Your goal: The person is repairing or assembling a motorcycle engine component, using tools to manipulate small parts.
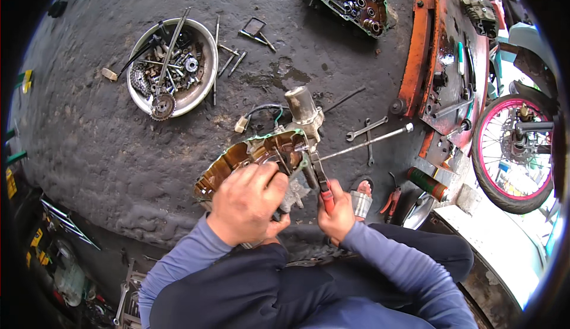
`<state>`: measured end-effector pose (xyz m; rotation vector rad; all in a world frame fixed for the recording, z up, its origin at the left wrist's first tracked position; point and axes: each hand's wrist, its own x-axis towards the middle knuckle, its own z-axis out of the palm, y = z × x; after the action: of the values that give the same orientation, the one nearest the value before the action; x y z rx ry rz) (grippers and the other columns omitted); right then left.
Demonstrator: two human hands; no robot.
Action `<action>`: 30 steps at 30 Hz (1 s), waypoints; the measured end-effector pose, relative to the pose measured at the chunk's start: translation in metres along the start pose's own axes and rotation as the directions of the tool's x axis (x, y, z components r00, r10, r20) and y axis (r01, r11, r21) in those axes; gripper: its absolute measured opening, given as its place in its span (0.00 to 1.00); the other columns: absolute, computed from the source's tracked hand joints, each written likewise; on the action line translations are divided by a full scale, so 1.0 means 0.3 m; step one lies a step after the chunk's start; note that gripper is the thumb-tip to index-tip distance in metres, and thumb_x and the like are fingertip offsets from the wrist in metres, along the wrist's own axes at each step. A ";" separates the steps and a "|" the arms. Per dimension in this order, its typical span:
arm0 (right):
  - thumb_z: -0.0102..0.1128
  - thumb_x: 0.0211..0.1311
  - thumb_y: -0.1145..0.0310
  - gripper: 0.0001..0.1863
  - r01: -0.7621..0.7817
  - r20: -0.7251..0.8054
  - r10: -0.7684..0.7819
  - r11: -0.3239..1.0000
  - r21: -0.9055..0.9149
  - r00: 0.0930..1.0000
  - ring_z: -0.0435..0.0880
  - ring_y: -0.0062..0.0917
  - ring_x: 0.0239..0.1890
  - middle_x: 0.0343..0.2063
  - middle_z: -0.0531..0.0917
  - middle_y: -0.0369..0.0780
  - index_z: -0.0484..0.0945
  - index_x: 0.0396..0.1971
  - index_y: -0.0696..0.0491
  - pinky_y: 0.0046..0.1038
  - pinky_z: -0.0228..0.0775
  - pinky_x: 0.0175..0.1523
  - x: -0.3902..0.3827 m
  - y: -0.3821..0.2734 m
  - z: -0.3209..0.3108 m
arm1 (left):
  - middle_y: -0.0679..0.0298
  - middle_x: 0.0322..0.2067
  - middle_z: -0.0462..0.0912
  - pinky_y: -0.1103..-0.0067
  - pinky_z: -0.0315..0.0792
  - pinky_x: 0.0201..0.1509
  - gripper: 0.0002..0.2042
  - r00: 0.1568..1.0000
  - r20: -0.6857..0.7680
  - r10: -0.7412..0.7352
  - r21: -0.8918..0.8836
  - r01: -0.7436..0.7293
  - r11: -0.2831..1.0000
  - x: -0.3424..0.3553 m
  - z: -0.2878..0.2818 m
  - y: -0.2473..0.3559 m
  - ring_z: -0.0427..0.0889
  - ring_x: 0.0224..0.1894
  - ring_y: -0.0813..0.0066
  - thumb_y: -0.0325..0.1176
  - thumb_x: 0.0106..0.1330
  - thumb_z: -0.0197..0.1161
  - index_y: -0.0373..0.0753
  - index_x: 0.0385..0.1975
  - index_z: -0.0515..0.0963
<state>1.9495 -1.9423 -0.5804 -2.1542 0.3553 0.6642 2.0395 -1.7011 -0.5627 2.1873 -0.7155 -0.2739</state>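
Just in front of my lap, an engine crankcase half (222, 166) is tilted up, its brown oily hollow and green gasket edge showing. My left hand (248, 201) is closed over its near wall, with the fingertips partly hidden. In my right hand (337, 213) is a pair of pliers (326, 195) with red handles. The jaws reach up to the right edge of the crankcase; what they touch there is too small to tell. A grey cylindrical motor (303, 106) sticks up from the crankcase's far side, beside a cable with a pale connector (241, 124).
A metal bowl (209, 83) of gears, chain and bolts stands at the far left. Another crankcase half (350, 2) lies far off. Wrenches (367, 128), a long rod (368, 143) and red-handled pliers (392, 201) lie to the right, near an orange metal beam (414, 62) and a wheel (515, 151).
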 end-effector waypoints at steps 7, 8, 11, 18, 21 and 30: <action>0.53 0.54 0.73 0.19 -0.599 0.217 0.625 0.781 -0.176 0.750 0.84 0.52 0.31 0.26 0.82 0.55 0.73 0.45 0.65 0.45 0.74 0.38 -0.084 -0.356 -0.164 | 0.49 0.47 0.75 0.66 0.73 0.50 0.32 0.993 0.112 0.036 0.030 -0.040 0.999 -0.053 0.076 0.076 0.78 0.45 0.54 0.41 0.37 0.76 0.35 0.45 0.74; 0.52 0.54 0.74 0.13 -0.640 0.235 0.695 0.718 -0.273 0.680 0.82 0.40 0.26 0.24 0.81 0.49 0.75 0.39 0.64 0.39 0.73 0.32 -0.058 -0.389 -0.170 | 0.48 0.47 0.75 0.66 0.73 0.50 0.33 0.992 0.121 0.018 0.016 -0.020 1.000 -0.049 0.075 0.072 0.78 0.45 0.54 0.41 0.37 0.76 0.35 0.45 0.74; 0.51 0.53 0.74 0.09 -0.723 0.300 0.805 0.592 -0.355 0.512 0.80 0.28 0.19 0.21 0.80 0.44 0.76 0.31 0.63 0.33 0.71 0.24 0.003 -0.480 -0.211 | 0.48 0.47 0.75 0.66 0.73 0.50 0.33 0.994 0.084 0.063 0.033 -0.066 0.997 -0.038 0.097 0.078 0.78 0.45 0.54 0.42 0.36 0.77 0.34 0.45 0.74; 0.51 0.53 0.73 0.09 -0.917 0.408 0.871 0.364 -0.162 0.274 0.72 0.30 0.13 0.13 0.70 0.42 0.69 0.17 0.60 0.34 0.71 0.21 0.079 -0.571 -0.201 | 0.48 0.47 0.75 0.65 0.73 0.48 0.30 0.989 0.103 0.104 0.089 -0.113 0.990 -0.055 0.126 0.086 0.78 0.43 0.54 0.44 0.41 0.74 0.35 0.44 0.73; 0.53 0.52 0.73 0.10 -0.816 0.473 0.850 0.434 -0.381 0.232 0.73 0.32 0.12 0.13 0.72 0.44 0.70 0.15 0.61 0.34 0.72 0.22 0.128 -0.598 -0.220 | 0.49 0.44 0.75 0.67 0.72 0.46 0.26 0.989 0.093 0.117 0.109 -0.127 0.986 -0.052 0.129 0.092 0.77 0.40 0.58 0.42 0.43 0.71 0.36 0.43 0.74; 0.55 0.49 0.73 0.25 -0.517 0.558 0.751 0.654 -0.552 0.354 0.87 0.47 0.32 0.30 0.83 0.60 0.64 0.46 0.71 0.42 0.77 0.35 0.025 -0.443 -0.254 | 0.49 0.45 0.75 0.65 0.73 0.46 0.31 0.985 0.115 0.132 0.029 -0.136 0.990 -0.002 0.109 0.083 0.77 0.41 0.54 0.43 0.39 0.74 0.35 0.43 0.73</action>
<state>2.0429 -1.9212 -0.4607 -1.6752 0.6839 2.1337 2.0155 -1.7342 -0.5654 2.1595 -0.9332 -0.3187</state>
